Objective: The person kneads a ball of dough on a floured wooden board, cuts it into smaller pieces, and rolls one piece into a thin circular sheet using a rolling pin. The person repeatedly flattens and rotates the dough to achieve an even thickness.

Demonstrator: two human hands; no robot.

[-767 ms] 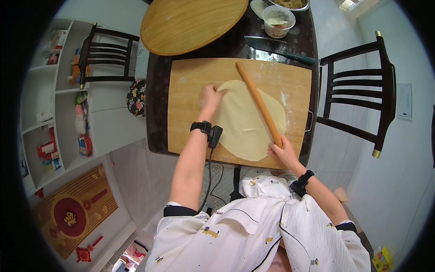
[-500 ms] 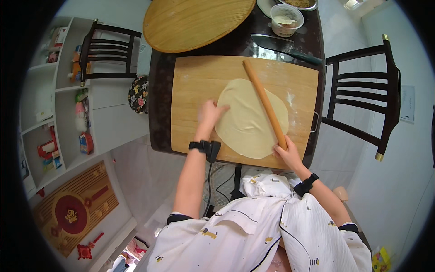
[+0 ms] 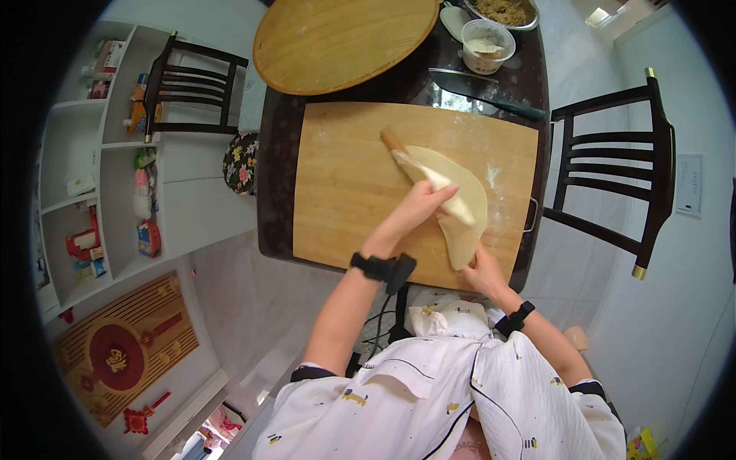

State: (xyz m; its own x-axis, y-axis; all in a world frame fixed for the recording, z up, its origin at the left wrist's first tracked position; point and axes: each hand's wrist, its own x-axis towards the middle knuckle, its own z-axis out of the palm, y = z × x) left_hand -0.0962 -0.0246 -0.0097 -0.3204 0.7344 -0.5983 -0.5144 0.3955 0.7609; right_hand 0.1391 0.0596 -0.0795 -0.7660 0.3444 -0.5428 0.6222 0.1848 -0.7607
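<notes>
A thin sheet of pale dough (image 3: 466,201) lies on the right half of a rectangular wooden board (image 3: 345,184), partly wrapped over a wooden rolling pin (image 3: 395,145) that runs diagonally. My left hand (image 3: 418,211) grips the pin's middle with dough folded over it. My right hand (image 3: 483,268) holds the near end of the pin and dough at the board's front edge.
The board rests on a dark table (image 3: 276,153). Behind it are a round wooden board (image 3: 345,38), a cleaver (image 3: 479,92), a white cup (image 3: 488,44) and a bowl of filling (image 3: 506,11). Dark chairs stand left (image 3: 192,84) and right (image 3: 621,153). White shelves (image 3: 107,169) at left.
The dough lay flat with the pin across it and my left hand at its left edge. Now the dough is folded over the pin and my left hand has moved onto it.
</notes>
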